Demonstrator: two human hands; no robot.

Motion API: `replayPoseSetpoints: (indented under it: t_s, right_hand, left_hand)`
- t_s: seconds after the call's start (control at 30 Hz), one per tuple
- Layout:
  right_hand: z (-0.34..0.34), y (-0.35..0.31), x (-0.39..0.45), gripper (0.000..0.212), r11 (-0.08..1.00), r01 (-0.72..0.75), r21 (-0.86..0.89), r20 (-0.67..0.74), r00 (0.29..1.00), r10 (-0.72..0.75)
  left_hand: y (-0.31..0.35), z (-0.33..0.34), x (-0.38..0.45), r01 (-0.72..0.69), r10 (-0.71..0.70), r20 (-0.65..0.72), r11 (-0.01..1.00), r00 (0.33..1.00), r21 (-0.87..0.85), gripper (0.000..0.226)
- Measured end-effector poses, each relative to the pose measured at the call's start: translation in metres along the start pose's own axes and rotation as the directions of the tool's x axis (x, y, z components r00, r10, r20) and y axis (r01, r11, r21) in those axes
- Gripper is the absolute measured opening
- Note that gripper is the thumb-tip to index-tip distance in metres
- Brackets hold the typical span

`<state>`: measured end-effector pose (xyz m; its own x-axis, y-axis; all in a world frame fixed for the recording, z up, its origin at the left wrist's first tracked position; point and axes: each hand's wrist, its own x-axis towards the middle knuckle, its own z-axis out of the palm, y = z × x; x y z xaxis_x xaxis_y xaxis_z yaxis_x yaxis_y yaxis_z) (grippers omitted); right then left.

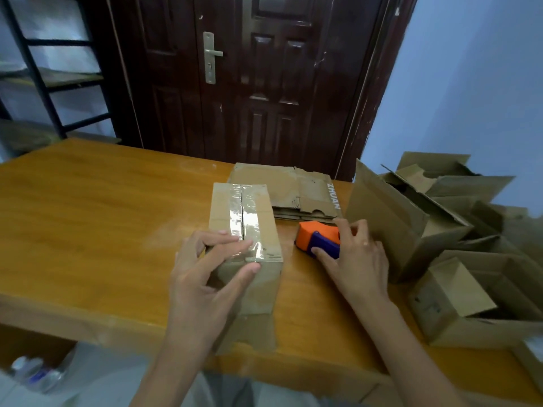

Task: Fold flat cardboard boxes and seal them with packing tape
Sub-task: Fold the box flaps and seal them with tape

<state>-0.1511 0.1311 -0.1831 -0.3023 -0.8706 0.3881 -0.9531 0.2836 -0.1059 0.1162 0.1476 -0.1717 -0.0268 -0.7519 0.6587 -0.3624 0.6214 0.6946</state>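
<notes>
Box [245, 227] lies under the flat-fingered left hand [202, 277]; right hand [355, 259] grips the tape dispenser [317, 237] just beside it.

Pretty dim and flat overall, cool bluish cast on the wall [470, 83], warmer on the wooden table [88, 201]. Soft, diffuse light from above, no hard shadows, just faint smudgy ones under the hands. Some glare off the clear tape [245, 218] on the folded box [258, 277] and a weak sheen on the dark door [264, 83]. Soft focus everywhere, smeary compression look, worst at bottom left where the bottles [35, 374] turn to mush. Obvious wide-angle bending: table edge curved, shelf rack [38, 83] and door frame leaning.
</notes>
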Motion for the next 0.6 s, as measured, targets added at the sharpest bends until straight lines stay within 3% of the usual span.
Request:
replayPoseSetpoints:
  t_s: [0.1,0.2,0.33,0.43,0.5,0.6]
  right_hand:
    - [-0.006,0.006,-0.001,0.066,1.0,0.004,-0.002,0.026,1.0,-0.004]
    - [-0.023,0.009,-0.014,0.065,0.943,0.033,0.331,-0.089,0.996,-0.004]
    - [-0.074,0.004,-0.047,0.053,0.719,0.158,0.677,-0.227,0.974,-0.001]
    - [-0.105,-0.003,-0.068,0.047,0.597,0.257,0.76,-0.256,0.963,-0.089]
    - [-0.115,-0.006,-0.075,0.046,0.57,0.29,0.769,-0.262,0.956,-0.132]
    - [-0.123,-0.006,-0.08,0.046,0.546,0.309,0.779,-0.267,0.951,-0.157]
  left_hand:
    - [0.006,-0.006,0.006,0.006,-0.006,0.012,0.999,1.0,0.033,0.022]
    - [0.013,-0.016,0.021,0.014,-0.017,0.02,0.991,1.0,0.129,0.016]
    - [0.035,-0.023,0.04,-0.006,0.001,0.027,0.986,1.0,0.169,0.017]
    - [0.066,-0.022,0.046,0.082,-0.078,0.093,0.996,0.993,-0.04,0.025]
    - [0.085,-0.022,0.047,0.222,-0.156,0.262,0.944,0.952,-0.245,0.036]
    - [0.104,-0.026,0.045,0.378,-0.174,0.475,0.846,0.863,-0.376,0.035]
